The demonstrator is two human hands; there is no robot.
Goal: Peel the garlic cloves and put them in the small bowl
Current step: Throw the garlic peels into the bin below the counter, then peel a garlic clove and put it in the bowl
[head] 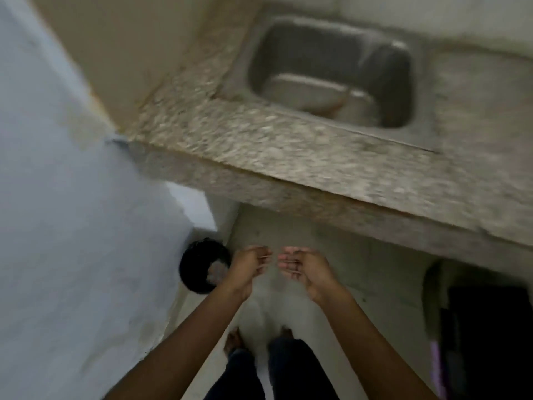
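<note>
- Pale floor (274, 307) is showing at the frame's bottom.
- Left hand (249, 265) and right hand (305, 268) are hovering low centre, fingers loosely curled; blur is hiding whether they are pinching anything.
- Black bin (202, 265) is sitting just left of them.
- Counter (288, 157) and sink (398, 82) are lying beyond.
- Garlic cloves and small bowl are not showing anywhere, so not at the fingers; cloves are likely light, firm and papery, best pinched at the root end.

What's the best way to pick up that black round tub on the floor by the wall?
Probably by the rim of the black tub, coming from above: its open mouth faces up and the wall stands close on its left. The left hand is nearest. Blur hides any handle.
</note>
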